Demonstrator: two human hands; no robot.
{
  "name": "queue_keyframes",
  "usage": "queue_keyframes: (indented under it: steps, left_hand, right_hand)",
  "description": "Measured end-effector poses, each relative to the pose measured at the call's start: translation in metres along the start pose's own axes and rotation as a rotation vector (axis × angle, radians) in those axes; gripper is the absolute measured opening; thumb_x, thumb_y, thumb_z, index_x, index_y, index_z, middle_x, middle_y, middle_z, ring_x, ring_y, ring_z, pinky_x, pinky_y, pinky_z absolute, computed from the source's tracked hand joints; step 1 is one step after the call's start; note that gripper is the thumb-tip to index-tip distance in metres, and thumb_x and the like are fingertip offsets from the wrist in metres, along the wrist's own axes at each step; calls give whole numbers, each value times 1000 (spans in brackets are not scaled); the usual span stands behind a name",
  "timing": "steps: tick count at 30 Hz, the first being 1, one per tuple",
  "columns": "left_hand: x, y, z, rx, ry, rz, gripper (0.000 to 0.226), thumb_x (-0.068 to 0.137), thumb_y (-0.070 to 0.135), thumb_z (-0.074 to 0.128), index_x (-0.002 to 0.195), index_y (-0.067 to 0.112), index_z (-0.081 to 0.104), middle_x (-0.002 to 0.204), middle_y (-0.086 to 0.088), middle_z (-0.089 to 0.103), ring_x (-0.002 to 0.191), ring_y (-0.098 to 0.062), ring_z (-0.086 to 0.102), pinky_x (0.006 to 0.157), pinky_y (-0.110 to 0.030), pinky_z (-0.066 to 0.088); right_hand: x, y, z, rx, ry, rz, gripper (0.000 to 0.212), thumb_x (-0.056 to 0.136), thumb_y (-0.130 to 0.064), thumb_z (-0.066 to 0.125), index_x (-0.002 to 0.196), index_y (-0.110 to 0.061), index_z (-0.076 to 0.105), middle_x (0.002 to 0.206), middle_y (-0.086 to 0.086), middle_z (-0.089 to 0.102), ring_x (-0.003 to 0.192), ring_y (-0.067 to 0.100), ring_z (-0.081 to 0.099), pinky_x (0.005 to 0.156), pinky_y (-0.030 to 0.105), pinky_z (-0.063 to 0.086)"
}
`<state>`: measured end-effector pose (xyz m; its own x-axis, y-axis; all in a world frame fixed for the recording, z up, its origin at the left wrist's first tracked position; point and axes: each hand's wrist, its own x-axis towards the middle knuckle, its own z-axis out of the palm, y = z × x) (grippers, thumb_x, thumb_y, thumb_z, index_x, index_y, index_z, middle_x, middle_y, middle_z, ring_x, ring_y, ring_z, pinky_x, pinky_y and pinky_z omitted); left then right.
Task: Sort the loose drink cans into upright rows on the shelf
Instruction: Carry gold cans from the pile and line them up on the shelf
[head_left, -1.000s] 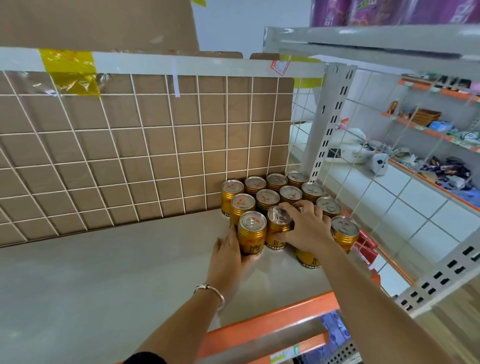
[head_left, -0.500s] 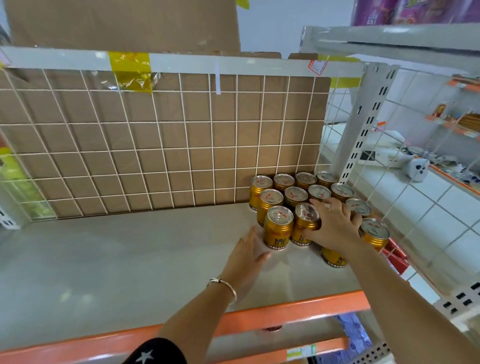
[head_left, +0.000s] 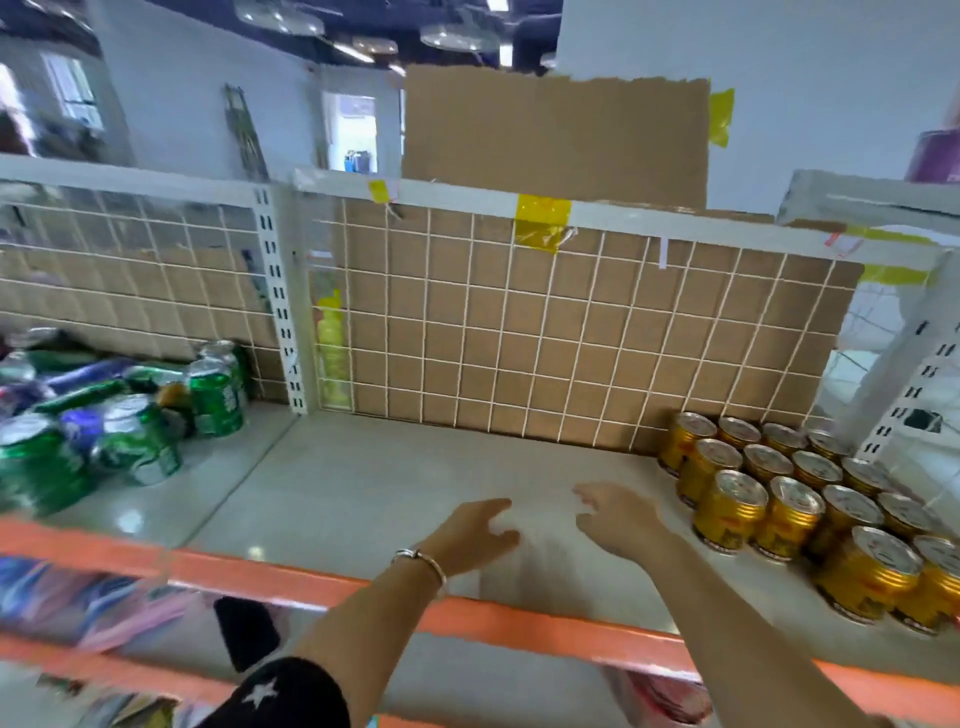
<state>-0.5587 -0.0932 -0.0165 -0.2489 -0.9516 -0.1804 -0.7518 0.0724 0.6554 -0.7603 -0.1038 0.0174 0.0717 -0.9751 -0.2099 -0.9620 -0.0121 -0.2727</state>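
Both hands have come away from the gold cans and moved left, and the view has swung with them to take in the next bay. The shelf (head_left: 363, 483) is pale grey, with an orange front edge (head_left: 519, 618). Behind it, a white wire grid (head_left: 545, 332) stands against brown cardboard (head_left: 556, 135).

The gold cans (head_left: 730, 512) stand upright in tight rows at the right end of the shelf, running from the back grid to the front edge. Beyond the upright post at the left end, the green cans (head_left: 213, 395) lie in a loose heap near the back. Some of them are upright and others are tipped among blue and purple ones. That part is blurred, so it is not possible to count them.

The left hand (head_left: 475, 530) is over the bare middle of the shelf near the front edge. Its palm faces down and its fingers are loosely extended, so the grip is slack with nothing in it. The right hand (head_left: 618, 519) is just beside it, clear of the gold cans. Its fingers are spread and point left, and its grip is likewise empty. Blur hides whether either palm touches the shelf. A silver bracelet (head_left: 421, 558) circles the left wrist.
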Motion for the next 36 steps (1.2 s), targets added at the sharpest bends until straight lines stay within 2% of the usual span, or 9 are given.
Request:
queue_keyframes:
  steps: [6,10,16,20,23,25,28,33,36]
  left_hand:
    - [-101,-111,-108,17,250,-232,42,91,34,56,129,17,56,138,-3,52,128,-18,47,105,-24,32]
    - [-182,-171,-169,33,251,-340,30,90,30,54,100,7,70,108,-15,67,102,-24,62,77,-26,43]
    - [-289,-242,-226,25,346,-425,37,84,37,55,58,12,51,60,-4,42,68,-16,41,63,-33,35]
    - [-331,-268,-255,-3,345,-480,26,94,21,49,85,2,64,73,0,48,74,-12,44,54,-16,31]
    - [-334,-289,-269,-29,376,-488,28,93,24,47,73,9,59,57,8,50,59,-8,40,51,-10,30]
    - [-327,-298,-276,-9,358,-480,24,93,25,47,86,10,65,81,-1,64,69,-10,49,64,-17,39]
    - [-311,-309,-289,11,380,-436,32,93,26,49,116,9,62,119,-6,62,108,-22,57,93,-28,44]
    - [-270,-339,-330,-7,433,-385,29,93,25,52,117,12,61,111,-6,62,88,-15,56,74,-23,46]
    - [-243,-361,-362,2,483,-387,17,92,24,53,101,13,63,102,-8,62,92,-18,56,92,-36,49]
  right_hand:
    - [-12,-121,32,28,-196,-113,49,91,-22,52,138,-14,47,147,4,42,134,20,40,110,28,31]
    - [-36,-225,60,-10,-315,-249,43,91,-19,55,133,-10,54,141,5,50,128,18,47,103,23,35]
    - [-70,-383,89,-137,-307,-542,38,93,-19,50,130,-10,57,137,11,53,125,22,49,97,24,38]
    - [-77,-447,97,-103,-289,-601,41,93,-20,51,132,-12,54,139,8,52,125,21,49,97,23,38]
    - [-69,-472,95,-41,-243,-627,41,93,-18,51,133,-11,53,140,8,51,127,22,47,103,27,37]
    - [-58,-485,90,48,-196,-630,36,92,-15,54,128,-8,58,135,8,55,124,23,50,100,27,38]
    - [-32,-508,81,192,-66,-634,28,90,-11,58,117,-6,66,124,10,63,114,24,57,89,24,40]
    - [19,-561,64,257,14,-635,29,88,-11,58,116,-7,66,120,10,65,100,20,57,93,28,42]
    - [61,-591,62,181,37,-579,28,86,-15,59,109,-3,68,114,14,67,104,29,60,88,34,46]
